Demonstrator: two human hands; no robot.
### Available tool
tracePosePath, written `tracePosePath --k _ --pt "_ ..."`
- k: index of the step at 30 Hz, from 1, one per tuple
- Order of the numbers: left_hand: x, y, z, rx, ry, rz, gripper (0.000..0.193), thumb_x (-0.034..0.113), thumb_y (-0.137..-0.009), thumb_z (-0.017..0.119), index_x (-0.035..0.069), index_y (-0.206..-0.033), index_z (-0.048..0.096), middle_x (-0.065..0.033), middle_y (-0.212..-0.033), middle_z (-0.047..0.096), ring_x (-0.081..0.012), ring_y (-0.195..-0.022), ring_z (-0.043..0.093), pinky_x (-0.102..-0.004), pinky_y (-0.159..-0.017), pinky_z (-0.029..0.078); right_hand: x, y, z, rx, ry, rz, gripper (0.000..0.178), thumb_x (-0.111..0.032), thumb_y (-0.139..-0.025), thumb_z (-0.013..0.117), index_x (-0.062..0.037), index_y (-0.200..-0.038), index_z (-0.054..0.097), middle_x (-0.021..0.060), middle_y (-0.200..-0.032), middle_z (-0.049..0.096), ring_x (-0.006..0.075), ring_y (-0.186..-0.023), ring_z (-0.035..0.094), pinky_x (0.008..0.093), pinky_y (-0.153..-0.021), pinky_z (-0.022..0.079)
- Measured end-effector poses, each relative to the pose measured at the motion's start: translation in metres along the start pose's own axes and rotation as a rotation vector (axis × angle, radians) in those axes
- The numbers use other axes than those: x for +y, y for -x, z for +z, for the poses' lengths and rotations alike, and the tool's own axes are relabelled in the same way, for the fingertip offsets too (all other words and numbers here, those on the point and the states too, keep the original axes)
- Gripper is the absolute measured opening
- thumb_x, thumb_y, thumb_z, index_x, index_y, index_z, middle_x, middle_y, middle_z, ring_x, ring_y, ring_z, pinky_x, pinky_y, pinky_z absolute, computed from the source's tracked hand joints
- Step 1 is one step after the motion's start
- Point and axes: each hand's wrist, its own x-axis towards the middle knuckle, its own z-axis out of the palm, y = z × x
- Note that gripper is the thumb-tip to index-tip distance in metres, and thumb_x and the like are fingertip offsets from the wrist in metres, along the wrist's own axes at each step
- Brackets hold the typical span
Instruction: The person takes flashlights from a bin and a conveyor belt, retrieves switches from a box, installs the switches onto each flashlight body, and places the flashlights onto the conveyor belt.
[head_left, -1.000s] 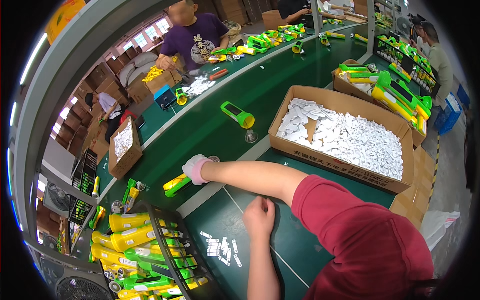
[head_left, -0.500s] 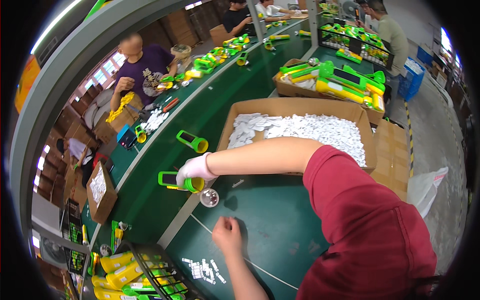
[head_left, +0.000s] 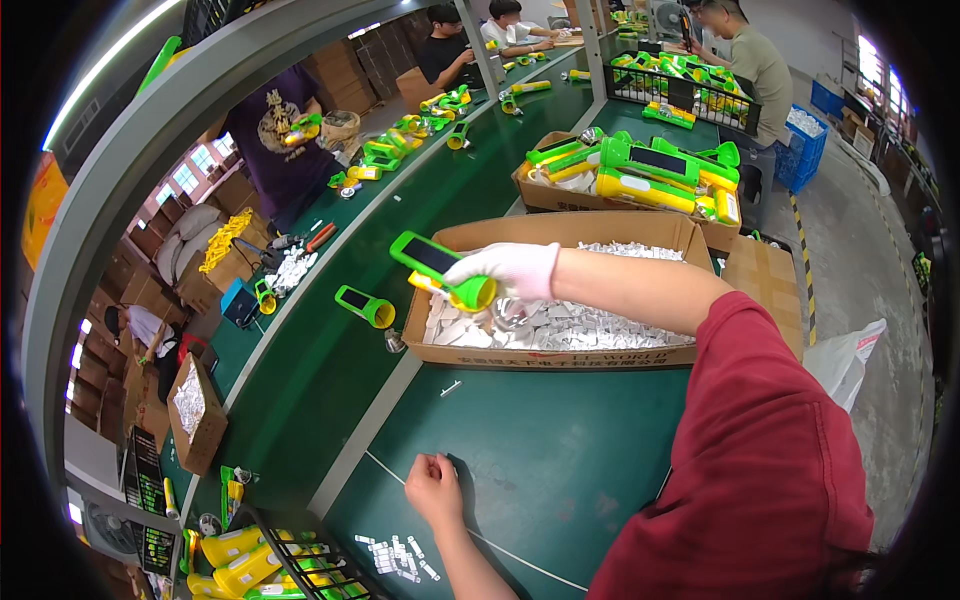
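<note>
My right hand (head_left: 505, 268), in a white glove, grips a green and yellow flashlight (head_left: 440, 268) with a dark panel on its side, above the near part of an open carton. A shiny clear round reflector cup (head_left: 514, 314) is just below that hand; whether it is joined to the flashlight I cannot tell. My bare left hand (head_left: 434, 488) rests on the green tabletop (head_left: 560, 440) with its fingers curled together, and anything inside them is hidden. Beside its wrist lie several small white strips (head_left: 398, 556).
The carton (head_left: 560, 355) holds many white pieces. Behind it, another box (head_left: 535, 195) is heaped with flashlights. A single flashlight (head_left: 364, 306) lies on the green belt (head_left: 300, 400), a small reflector (head_left: 394, 341) near it. A black basket (head_left: 300, 560) of flashlights stands lower left. Co-workers sit and stand beyond.
My right hand has lifted the flashlight off the belt's edge, up and rightward over the carton. The clear cup has moved with it. My left hand stays curled on the table.
</note>
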Motion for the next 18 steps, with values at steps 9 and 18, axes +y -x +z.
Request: tracePosePath --k 9,18 --pt "0.002 0.001 0.000 0.012 0.025 0.017 0.023 0.010 -0.076 0.060 -0.001 -0.061 0.046 -0.0061 -0.048 0.041 -0.0141 -0.044 0.037 -0.0293 -0.044 0.031 -0.046 0.001 -0.116 0.554 0.470 -0.384 0.040 -0.027 -0.061 0.072 0.0021 -0.088 0.063 0.0132 -0.082 0.064 0.0186 -0.070 0.061 0.0275 -0.065 0.048" --pt "0.003 0.001 -0.001 0.021 0.018 0.019 0.022 0.011 -0.075 0.061 0.000 -0.061 0.048 -0.0066 -0.050 0.044 -0.0171 -0.044 0.040 -0.0306 -0.045 0.033 -0.112 -0.008 -0.181 1.384 1.462 -0.075 0.041 -0.023 -0.074 0.064 -0.0045 -0.108 0.053 0.0154 -0.106 0.061 0.0294 -0.098 0.060 0.0373 -0.081 0.049"
